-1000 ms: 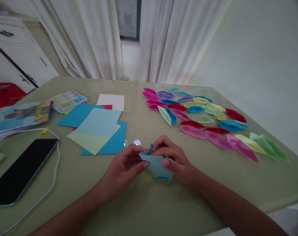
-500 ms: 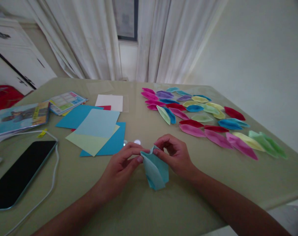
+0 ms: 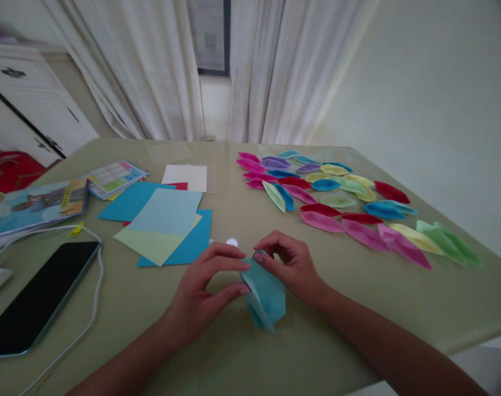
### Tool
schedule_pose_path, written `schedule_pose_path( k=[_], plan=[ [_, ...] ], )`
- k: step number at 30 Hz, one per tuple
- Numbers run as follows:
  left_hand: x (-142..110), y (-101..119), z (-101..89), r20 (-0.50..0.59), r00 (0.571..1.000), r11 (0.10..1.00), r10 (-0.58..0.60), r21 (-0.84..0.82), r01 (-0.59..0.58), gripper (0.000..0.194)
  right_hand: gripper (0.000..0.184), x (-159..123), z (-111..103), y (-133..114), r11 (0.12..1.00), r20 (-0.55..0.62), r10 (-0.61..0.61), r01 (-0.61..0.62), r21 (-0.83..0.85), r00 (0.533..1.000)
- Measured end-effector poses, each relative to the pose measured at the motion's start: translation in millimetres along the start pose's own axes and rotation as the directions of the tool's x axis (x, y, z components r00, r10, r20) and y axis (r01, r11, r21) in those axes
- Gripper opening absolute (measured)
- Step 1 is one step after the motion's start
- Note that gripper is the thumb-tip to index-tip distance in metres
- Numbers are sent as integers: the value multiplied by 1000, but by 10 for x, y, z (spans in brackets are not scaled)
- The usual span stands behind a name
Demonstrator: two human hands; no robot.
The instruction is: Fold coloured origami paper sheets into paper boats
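A folded piece of light blue paper (image 3: pixel 269 291) stands upright just above the table, its lower end split into loose flaps. My right hand (image 3: pixel 289 264) is closed, pinching the paper's top edge between thumb and fingers. At the paper's left side, my left hand (image 3: pixel 211 286) has its thumb and fingers spread apart, their tips touching or very near the flap's edge. Beyond the hands, a small round white piece (image 3: pixel 232 242) lies on the table. Several flat paper sheets (image 3: pixel 163 214) in blue, pale blue and pale yellow overlap to the left.
Many folded paper pieces (image 3: pixel 322 220) in pink, red, blue, green and yellow spread over the table's right side (image 3: pixel 358 308). At left lie a phone (image 3: pixel 44 297), a white cable (image 3: pixel 96 297), a picture book (image 3: pixel 39 206) and a printed card (image 3: pixel 118 179). A white square (image 3: pixel 186 179) lies farther back.
My left thumb and fingers have spread apart from their pinch on the paper's corner. The paper has turned slightly and shifted a little toward me. My right hand keeps its pinch.
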State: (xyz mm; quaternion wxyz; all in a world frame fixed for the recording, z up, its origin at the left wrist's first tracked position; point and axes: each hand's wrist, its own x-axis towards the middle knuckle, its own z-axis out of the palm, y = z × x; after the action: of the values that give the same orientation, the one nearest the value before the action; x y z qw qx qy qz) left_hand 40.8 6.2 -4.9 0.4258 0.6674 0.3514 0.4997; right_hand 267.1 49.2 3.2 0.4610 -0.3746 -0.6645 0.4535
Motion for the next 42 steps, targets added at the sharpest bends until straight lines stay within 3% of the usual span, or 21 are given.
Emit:
schedule_pose_path(
  k=[5,13,19,23,26,32,37,42],
  plan=[
    [53,29,-58,-47,999,999,-7,42,9,9,14,10,-1,-16,997,28,26,-28,75,999],
    [74,42,-62,-78,991,994,-107,-28,105,4,14,26,-22,-40,995,60,-1,-6,103,998],
    [61,26,10,67,957,941,-283,-173,291,26,18,-28,19,-30,991,54,47,-53,125,997],
    [73,15,27,107,957,942,-269,-177,284,9,19,-38,35,-28,986,33,53,-58,159,998],
    [89,18,23,100,967,941,-233,-230,250,8,21,-31,39,-35,985,24,71,-74,153,997],
    [103,3,40,138,913,811,-383,-424,404,18,24,-28,52,-55,977,22,99,-101,187,995],
    [93,-27,34,119,930,898,-348,-242,367,20,26,-35,67,-29,965,58,110,-121,233,992],
    [99,2,-3,131,976,984,-173,-19,177,26,25,-34,78,4,961,93,108,-128,246,990]
  ],
)
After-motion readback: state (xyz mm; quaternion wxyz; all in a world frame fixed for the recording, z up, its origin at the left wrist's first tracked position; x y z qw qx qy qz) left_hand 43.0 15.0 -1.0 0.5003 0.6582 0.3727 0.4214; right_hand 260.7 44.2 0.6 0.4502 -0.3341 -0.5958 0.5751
